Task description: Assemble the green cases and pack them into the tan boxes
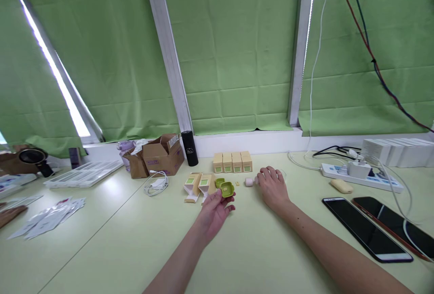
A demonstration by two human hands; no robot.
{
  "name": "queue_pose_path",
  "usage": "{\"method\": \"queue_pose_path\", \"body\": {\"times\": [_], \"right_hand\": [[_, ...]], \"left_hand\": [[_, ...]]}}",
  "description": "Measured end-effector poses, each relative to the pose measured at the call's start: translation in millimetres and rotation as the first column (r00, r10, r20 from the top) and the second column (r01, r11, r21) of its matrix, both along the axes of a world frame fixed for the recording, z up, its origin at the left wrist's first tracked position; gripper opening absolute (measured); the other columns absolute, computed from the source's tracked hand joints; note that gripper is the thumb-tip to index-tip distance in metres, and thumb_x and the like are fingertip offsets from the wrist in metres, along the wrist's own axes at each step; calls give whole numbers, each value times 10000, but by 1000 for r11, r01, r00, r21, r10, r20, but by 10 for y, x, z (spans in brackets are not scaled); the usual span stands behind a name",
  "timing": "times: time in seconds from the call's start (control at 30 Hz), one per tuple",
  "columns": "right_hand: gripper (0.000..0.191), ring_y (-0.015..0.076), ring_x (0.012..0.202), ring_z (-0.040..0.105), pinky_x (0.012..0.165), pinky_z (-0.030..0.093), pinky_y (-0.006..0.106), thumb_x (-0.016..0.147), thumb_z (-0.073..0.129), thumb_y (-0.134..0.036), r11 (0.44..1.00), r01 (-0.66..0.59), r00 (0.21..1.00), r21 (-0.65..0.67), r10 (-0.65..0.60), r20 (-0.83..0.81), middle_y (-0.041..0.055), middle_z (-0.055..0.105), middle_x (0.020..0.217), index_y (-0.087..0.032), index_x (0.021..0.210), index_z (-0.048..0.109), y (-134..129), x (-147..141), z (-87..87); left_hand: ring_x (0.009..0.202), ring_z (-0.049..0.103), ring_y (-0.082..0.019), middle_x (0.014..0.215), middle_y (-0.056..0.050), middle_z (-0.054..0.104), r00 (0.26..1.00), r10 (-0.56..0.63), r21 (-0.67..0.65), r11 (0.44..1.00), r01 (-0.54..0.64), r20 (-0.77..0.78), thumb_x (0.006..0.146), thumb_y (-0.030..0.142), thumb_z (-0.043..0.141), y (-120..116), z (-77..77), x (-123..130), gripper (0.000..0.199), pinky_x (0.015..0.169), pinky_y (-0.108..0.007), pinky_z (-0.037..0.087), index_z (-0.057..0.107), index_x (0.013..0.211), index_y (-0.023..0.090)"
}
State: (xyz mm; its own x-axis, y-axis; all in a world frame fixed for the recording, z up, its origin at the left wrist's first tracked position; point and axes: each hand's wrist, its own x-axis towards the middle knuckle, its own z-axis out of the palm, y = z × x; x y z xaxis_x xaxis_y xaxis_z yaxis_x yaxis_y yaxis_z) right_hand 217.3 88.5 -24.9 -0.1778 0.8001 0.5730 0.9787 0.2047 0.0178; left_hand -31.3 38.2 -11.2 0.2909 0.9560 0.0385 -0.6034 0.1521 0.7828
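Observation:
My left hand [217,212] is closed on a small olive-green case [226,189], its hinged lid folded open and the hollow inside facing up. Just left of it stand two opened cardboard boxes [192,185] with green labels and white inner sides. Palm down on the table lies my right hand [273,188], fingers loosely bent and slightly apart. Its thumb side is close to a small whitish block [249,182]; whether they touch I cannot tell. Between the hands lies a tiny yellowish piece [237,184]. Something clear shows partly past my right fingers.
Behind the hands stands a row of small cardboard boxes [232,162]. Further left are a coiled white cable [156,184], a brown carton [163,154] and a black cylinder [189,148]. On the right lie two phones [366,228], a power strip [361,176] and loose cables.

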Motion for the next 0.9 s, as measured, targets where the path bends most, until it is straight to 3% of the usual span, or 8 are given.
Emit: {"method": "queue_pose_path", "body": {"times": [0.13, 0.2, 0.27, 0.33, 0.43, 0.53, 0.67, 0.9], "right_hand": [[276, 331, 1284, 455, 1057, 320, 475, 972, 473, -152, 998, -24, 971, 58, 37, -238, 148, 663, 1273, -194, 1134, 693, -103, -49, 73], [233, 342, 1248, 472, 1032, 346, 492, 964, 525, -261, 992, -95, 838, 87, 127, -531, 131, 681, 1242, -221, 1129, 685, -170, -120, 125], [239, 341, 1190, 509, 1002, 389, 485, 910, 619, -405, 974, -214, 545, 80, 187, -817, 108, 705, 1176, -242, 1066, 699, -246, -212, 173], [350, 320, 1067, 579, 890, 454, 427, 805, 734, -492, 921, -382, 74, 75, 111, -991, 107, 724, 1089, -222, 1028, 722, -328, -309, 206], [441, 263, 903, 640, 696, 480, 343, 806, 697, -582, 879, -468, -102, 95, 53, -993, 112, 742, 1043, -197, 1018, 736, -465, -426, 226], [390, 234, 875, 643, 659, 482, 310, 733, 823, -509, 797, -581, -384, 166, -89, -919, 112, 758, 1071, -200, 963, 758, -599, -485, 230], [408, 243, 867, 660, 651, 492, 315, 689, 876, -468, 740, -643, -476, 198, -183, -860, 139, 784, 1076, -194, 963, 748, -729, -512, 233], [478, 206, 817, 630, 645, 502, 302, 640, 925, -444, 700, -680, -473, 217, -194, -859, 48, 729, 911, -237, 988, 671, -861, -550, 228]], "left_hand": [[919, 668, -194, 1054, -120, 739, 1000, 21, 51, 999, -21, -10, 845, 399, 842, 8, -4, -4, 315, 790, -329, 537, 738, 1003, 147], [932, 672, -192, 1071, -108, 734, 999, 44, 89, 995, -42, -19, 839, 373, 852, 20, -12, -12, 299, 799, -323, 542, 729, 1004, 157], [944, 674, -188, 1075, -94, 728, 997, 70, 118, 991, -66, -26, 814, 329, 876, 36, -24, -21, 295, 809, -317, 546, 723, 1002, 162], [943, 672, -183, 1051, -76, 723, 995, 95, 136, 987, -90, -34, 775, 294, 903, 52, -36, -27, 336, 812, -309, 548, 724, 1026, 163], [917, 668, -171, 1005, -53, 723, 991, 129, 149, 981, -122, -40, 721, 251, 930, 67, -48, -26, 442, 817, -302, 548, 721, 1102, 171], [886, 663, -156, 1000, -48, 730, 986, 158, 169, 974, -148, -47, 688, 191, 931, 67, -47, -19, 486, 835, -298, 543, 719, 1126, 174], [964, 681, -184, 1094, -79, 736, 983, 165, 202, 969, -145, -84, 666, 152, 923, 45, -20, -10, 535, 878, -308, 532, 711, 1157, 174], [1086, 680, -234, 1211, -114, 727, 980, 135, 219, 971, -101, -148, 620, 149, 942, -1, 12, 16, 594, 940, -340, 512, 698, 1159, 191]]}}
